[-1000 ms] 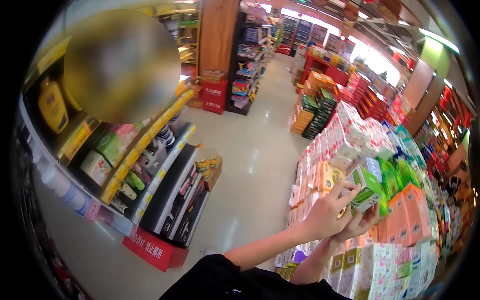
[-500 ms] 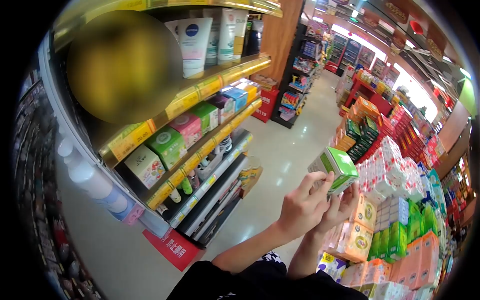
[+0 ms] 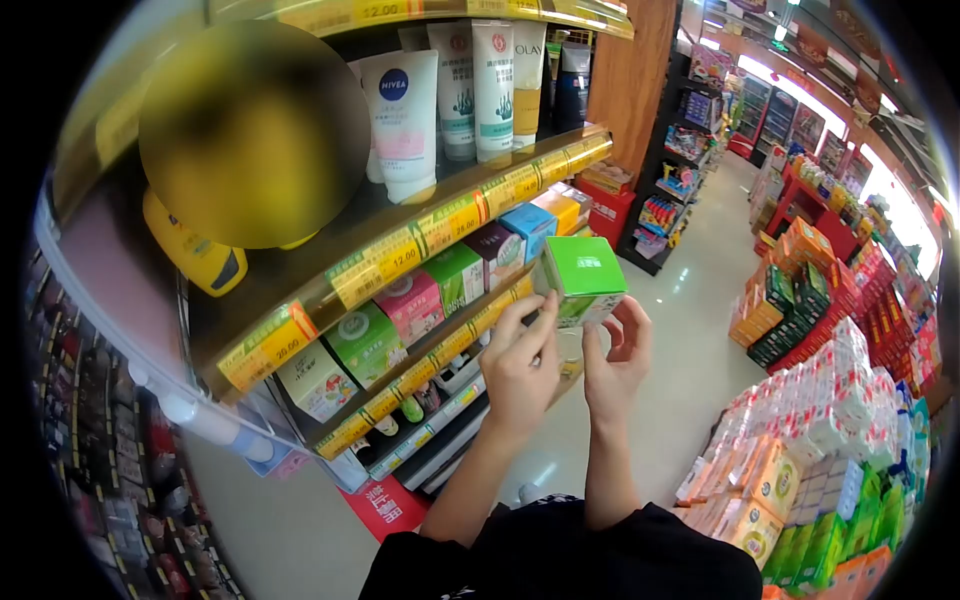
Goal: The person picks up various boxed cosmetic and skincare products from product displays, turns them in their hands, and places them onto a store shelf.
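A small box with a bright green top (image 3: 585, 265) and lighter sides is held in front of me, near the lower shelf's edge. My left hand (image 3: 520, 365) grips its left side and lower edge, fingers bent. My right hand (image 3: 617, 365) is curled at the lower right corner, thumb and fingertips against the box. Behind it runs a shelf row of similar boxes: a green box (image 3: 365, 342), a pink box (image 3: 410, 306), a purple box (image 3: 496, 252) and a blue box (image 3: 528, 228).
Tubes, including a white NIVEA tube (image 3: 402, 125), stand on the shelf above, behind a yellow price strip (image 3: 400, 262). A blurred disc hides the upper left. Stacked tissue packs (image 3: 790, 480) are at the right, with a shiny floor aisle (image 3: 690, 310) between.
The view has shifted, bringing the shelf closer and larger. Both hands and the green box have moved left and up in view, nearer the shelf. The box's green top now faces me more.
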A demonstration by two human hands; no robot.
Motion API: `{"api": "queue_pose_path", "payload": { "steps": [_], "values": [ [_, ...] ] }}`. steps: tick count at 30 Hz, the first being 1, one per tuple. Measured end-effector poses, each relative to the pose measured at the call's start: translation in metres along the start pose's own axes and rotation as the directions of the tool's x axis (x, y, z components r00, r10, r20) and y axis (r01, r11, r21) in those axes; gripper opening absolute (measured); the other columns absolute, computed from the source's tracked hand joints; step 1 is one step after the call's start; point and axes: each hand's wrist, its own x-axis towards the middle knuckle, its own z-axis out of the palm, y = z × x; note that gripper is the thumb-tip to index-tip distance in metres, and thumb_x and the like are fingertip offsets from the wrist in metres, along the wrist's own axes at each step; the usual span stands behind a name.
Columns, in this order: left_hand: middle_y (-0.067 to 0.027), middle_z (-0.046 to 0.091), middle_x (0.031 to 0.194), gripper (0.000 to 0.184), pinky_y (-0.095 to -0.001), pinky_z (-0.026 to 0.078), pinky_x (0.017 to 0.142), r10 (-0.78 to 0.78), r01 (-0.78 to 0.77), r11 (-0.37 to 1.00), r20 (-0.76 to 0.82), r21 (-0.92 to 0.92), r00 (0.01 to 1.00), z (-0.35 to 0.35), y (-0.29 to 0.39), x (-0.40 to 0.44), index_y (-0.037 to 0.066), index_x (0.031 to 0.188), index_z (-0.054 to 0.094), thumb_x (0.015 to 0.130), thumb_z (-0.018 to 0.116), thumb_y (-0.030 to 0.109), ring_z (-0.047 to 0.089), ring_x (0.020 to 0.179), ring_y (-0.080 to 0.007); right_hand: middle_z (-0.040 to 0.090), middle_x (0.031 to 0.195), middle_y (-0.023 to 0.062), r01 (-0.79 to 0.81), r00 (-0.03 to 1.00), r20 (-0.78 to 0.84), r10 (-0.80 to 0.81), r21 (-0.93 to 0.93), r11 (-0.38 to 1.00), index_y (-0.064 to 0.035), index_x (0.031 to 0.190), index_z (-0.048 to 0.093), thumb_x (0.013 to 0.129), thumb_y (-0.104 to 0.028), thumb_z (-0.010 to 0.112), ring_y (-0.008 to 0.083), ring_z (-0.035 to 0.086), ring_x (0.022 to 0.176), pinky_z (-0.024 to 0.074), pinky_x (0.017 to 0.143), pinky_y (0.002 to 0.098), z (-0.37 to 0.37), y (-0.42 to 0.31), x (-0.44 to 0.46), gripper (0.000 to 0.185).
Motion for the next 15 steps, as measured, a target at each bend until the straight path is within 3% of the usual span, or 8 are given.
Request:
{"api": "queue_pose_path", "payload": {
  "steps": [6,9,10,15],
  "values": [
    [-0.011,0.068,0.108,0.037,-0.0259,0.053,0.065,0.054,-0.039,0.988,-0.093,0.15,0.994,0.002,-0.028,0.03,0.0,0.118,0.072,0.082,0.07,-0.01,0.067,0.078,-0.0142,0.064,0.119,0.0093,0.032,0.994,0.1,-0.036,0.039,0.999,-0.0005,0.124,0.06,0.082,0.006,0.071,0.0175,0.062,0.107,0.0483,0.095,0.0327,0.032,0.023,0.032,0.044],
    [-0.0132,0.068,0.106,0.032,-0.0299,0.055,0.07,-0.008,0.03,0.986,-0.132,0.163,0.991,0.001,-0.037,0.034,-0.001,0.116,0.071,0.085,0.068,-0.008,0.068,0.077,-0.0228,0.065,0.116,0.0102,0.041,0.989,0.138,-0.05,0.063,0.997,-0.0007,0.124,0.06,0.082,0.007,0.071,0.0183,0.063,0.106,0.0485,0.094,0.0322,0.045,0.033,0.038,0.044],
    [-0.0121,0.068,0.108,0.036,-0.026,0.054,0.066,-0.012,0.039,0.979,-0.135,0.201,0.991,-0.001,-0.042,0.033,-0.002,0.117,0.072,0.082,0.07,-0.01,0.067,0.084,-0.0151,0.065,0.115,0.0104,0.042,0.987,0.15,-0.051,0.069,0.997,-0.0009,0.124,0.06,0.082,0.007,0.071,0.0187,0.063,0.105,0.0486,0.094,0.032,0.049,0.035,0.039,0.044],
    [-0.012,0.067,0.109,0.035,-0.024,0.054,0.065,0.063,0.016,0.934,-0.208,0.356,0.976,-0.011,-0.045,0.035,-0.002,0.116,0.072,0.083,0.069,-0.011,0.066,0.084,-0.015,0.066,0.112,0.0119,0.062,0.971,0.222,-0.084,0.102,0.993,-0.0005,0.123,0.06,0.08,0.008,0.072,0.0205,0.064,0.103,0.0504,0.091,0.0328,0.067,0.042,0.037,0.046]
  ]
}}
